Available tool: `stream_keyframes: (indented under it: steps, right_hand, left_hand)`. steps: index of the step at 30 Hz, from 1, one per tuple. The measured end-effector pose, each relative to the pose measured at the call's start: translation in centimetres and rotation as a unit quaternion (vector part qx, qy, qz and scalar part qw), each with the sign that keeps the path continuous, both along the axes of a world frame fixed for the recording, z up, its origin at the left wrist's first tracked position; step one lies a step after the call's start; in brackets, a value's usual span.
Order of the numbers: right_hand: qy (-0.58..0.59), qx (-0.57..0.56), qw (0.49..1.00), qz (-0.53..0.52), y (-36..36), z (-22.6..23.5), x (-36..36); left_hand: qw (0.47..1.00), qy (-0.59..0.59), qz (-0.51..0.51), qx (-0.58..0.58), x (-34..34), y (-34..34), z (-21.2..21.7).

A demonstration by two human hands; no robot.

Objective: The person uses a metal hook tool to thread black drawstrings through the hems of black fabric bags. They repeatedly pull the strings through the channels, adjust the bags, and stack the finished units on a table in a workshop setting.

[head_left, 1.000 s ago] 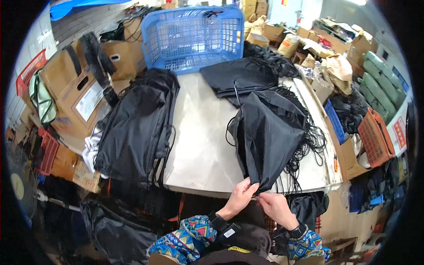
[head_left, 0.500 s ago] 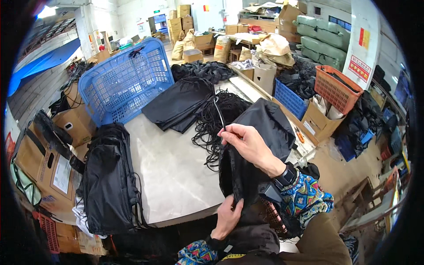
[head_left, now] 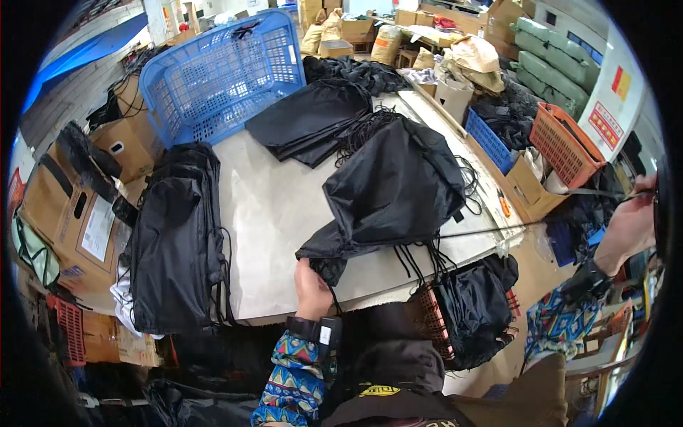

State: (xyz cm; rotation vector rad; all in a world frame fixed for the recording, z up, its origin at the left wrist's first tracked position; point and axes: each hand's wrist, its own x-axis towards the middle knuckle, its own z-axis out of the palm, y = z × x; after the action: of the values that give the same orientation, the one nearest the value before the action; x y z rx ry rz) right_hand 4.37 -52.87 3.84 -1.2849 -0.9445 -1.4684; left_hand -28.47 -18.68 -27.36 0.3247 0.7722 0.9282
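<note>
A black fabric drawstring bag [head_left: 402, 181] lies spread over the front right of the pale table [head_left: 267, 249]. My left hand [head_left: 311, 290] is closed on its near left corner, at the table's front edge. From the bag a black cord [head_left: 498, 230] runs taut to the right, up to my right hand [head_left: 629, 231]. That hand is raised far out at the right, closed, its fingertips partly lost at the dark rim. A thin greyish strip [head_left: 605, 192] reaches it too; its kind is unclear. Loose cord ends hang below the bag.
Stacked black bags [head_left: 174, 249] lie at the table's left edge, more flat ones [head_left: 313, 117] behind. A blue basket [head_left: 224, 78] stands tilted at the back left. Below the table's right front is a basket of black bags [head_left: 473, 313]. An orange-handled tool [head_left: 504, 205] lies at the right edge.
My right hand has swung from above the bag far out to the right, drawing the cord taut. My left hand has moved left with the bag's corner. The bag now lies flatter; the view has shifted.
</note>
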Motion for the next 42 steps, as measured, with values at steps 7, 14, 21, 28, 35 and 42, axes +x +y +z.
stream_keyframes:
  steps: [7,14,21,28,35,42]
  right_hand:
    - [0.235,0.239,0.888,0.314,-5.8,-3.9,7.4]
    - [0.345,0.197,0.897,0.193,-2.5,-5.1,6.1]
    - [0.278,-0.437,0.844,0.139,13.4,-19.4,-10.4]
    - [0.385,-0.465,0.768,0.216,17.7,-28.4,-11.7]
    - [0.416,-0.475,0.746,0.212,17.8,-29.6,-12.0]
    - [0.314,-0.503,0.785,0.179,18.4,-26.2,-13.2]
  left_hand:
    - [0.99,-0.07,0.12,-0.024,-5.2,4.1,-1.4]
    - [0.987,-0.133,0.066,0.057,-6.9,4.9,-4.8]
    - [0.95,0.008,-0.307,0.063,-0.5,-4.1,2.7]
    - [0.876,0.269,-0.168,0.363,2.7,-3.0,3.5]
    - [0.543,0.444,-0.18,0.69,10.8,2.5,2.7]
    - [0.901,0.263,0.155,0.309,-2.0,6.7,4.1]
